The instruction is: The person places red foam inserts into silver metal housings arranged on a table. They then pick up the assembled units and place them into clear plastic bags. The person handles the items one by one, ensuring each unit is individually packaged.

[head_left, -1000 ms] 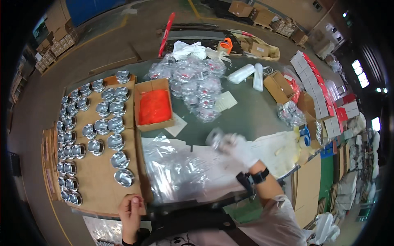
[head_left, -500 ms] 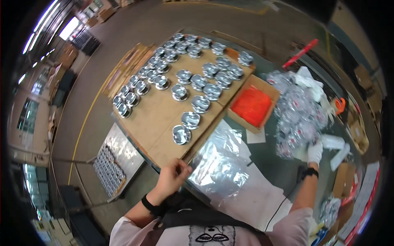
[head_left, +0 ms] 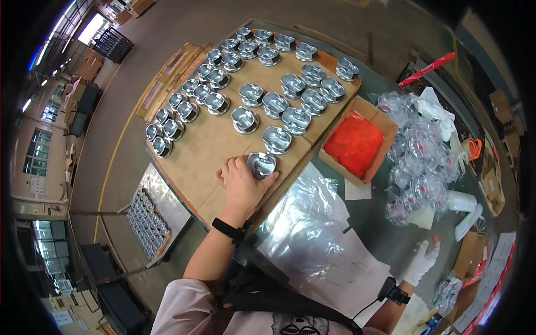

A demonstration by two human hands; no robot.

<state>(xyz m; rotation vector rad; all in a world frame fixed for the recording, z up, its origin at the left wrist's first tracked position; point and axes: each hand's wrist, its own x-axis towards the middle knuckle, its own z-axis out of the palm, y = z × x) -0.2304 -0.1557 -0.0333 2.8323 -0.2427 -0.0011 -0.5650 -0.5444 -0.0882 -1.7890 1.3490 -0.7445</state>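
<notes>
My left hand [head_left: 244,187] reaches over the cardboard-topped table, its thumb and fingers closed around a shiny metal piston [head_left: 262,164]. The back of this hand hides the cardboard just in front of that piston. More pistons stand beyond, the closest being one piston [head_left: 277,139] just behind the gripped one. My right hand [head_left: 422,262] wears a white glove with at least one fingertip bare. It is held over the green table at the right, fingers apart and with nothing visible in them, apart from a heap of clear plastic-bagged pieces [head_left: 419,151].
An open carton [head_left: 385,146] holding a red-orange plastic bag [head_left: 354,144] stands beside the cardboard sheet [head_left: 192,167]. Flat clear plastic bags [head_left: 301,223] lie near me. White rolls [head_left: 462,201] and orange-handled scissors [head_left: 474,148] are at the right. A lower tray of small metal parts [head_left: 148,223] sits left.
My left hand has moved forward from the cardboard's near edge and closed around a piston. My right hand has drawn back toward me from the bagged heap. The view has shifted slightly.
</notes>
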